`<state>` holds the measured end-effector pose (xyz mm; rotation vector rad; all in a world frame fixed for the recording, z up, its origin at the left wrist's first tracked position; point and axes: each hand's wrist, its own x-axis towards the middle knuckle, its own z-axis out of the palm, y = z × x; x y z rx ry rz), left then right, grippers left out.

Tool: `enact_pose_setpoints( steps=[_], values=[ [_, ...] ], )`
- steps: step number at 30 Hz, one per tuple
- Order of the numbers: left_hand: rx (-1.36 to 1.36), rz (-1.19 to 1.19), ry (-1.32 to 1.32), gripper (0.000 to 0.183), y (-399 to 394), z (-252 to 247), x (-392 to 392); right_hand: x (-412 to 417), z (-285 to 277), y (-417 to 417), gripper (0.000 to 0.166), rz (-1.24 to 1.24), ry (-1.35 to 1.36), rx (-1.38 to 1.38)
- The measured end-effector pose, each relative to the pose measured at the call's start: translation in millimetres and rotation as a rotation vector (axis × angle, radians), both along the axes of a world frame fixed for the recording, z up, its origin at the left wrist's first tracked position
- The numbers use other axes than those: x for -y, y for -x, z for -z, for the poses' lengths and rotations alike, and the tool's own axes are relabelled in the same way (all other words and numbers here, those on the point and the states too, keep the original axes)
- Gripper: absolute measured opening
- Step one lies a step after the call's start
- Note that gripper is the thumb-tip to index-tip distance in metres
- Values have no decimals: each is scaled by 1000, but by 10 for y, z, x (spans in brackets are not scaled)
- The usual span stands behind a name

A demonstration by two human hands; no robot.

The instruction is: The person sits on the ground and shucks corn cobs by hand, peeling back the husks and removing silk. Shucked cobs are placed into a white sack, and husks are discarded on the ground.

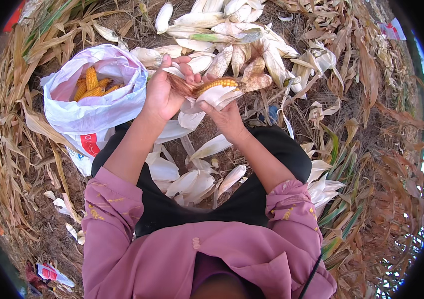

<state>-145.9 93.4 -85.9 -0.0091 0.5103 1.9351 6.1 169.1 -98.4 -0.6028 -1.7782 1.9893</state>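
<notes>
Just beyond my knees, a yellow corn ear (220, 84) shows its kernels, partly bared from its pale husk (217, 96). My right hand (227, 116) grips the ear and its husk from below, thumb on the pale leaves. At the ear's left end, reddish-brown corn silk (180, 84) hangs beside my left hand (167, 88). The fingers of that hand curl around a strip of husk and the silk, with the thumb pointing up. To the left stands an open white woven sack (92, 121), with several husked yellow ears (92, 88) inside.
A heap of unhusked corn ears (219, 33) lies ahead on the soil. Loose husks (193, 185) are scattered between my legs. Dry corn stalks and leaves (361, 63) border both sides. A blue object (270, 114) lies near my right knee, partly covered.
</notes>
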Motion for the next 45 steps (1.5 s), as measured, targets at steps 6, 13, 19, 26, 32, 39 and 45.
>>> enact_pose_setpoints(
  steps=[6, 13, 19, 26, 32, 39, 45],
  values=[
    [-524, 272, 473, 38, 169, -238, 198, -524, -81, -103, 55, 507, 528, -5],
    [-1040, 479, 453, 37, -287, -241, 124, -465, -405, -70, 59, 426, 665, -9],
    [-1650, 124, 512, 48, -509, -17, 52, -278, -295, -29, 49, 358, 613, 46],
    [-1812, 1343, 251, 27, -330, 136, 276, -449, -183, -105, 42, 490, 429, -3],
    [-1823, 969, 533, 57, -250, 199, 333, -381, -232, -66, 53, 465, 349, 18],
    [-1155, 497, 496, 61, -502, 146, 141, -187, -108, -1, 49, 254, 302, 177],
    [-1153, 579, 463, 66, -384, -35, 191, -483, -82, -59, 23, 439, -135, 199]
  ],
)
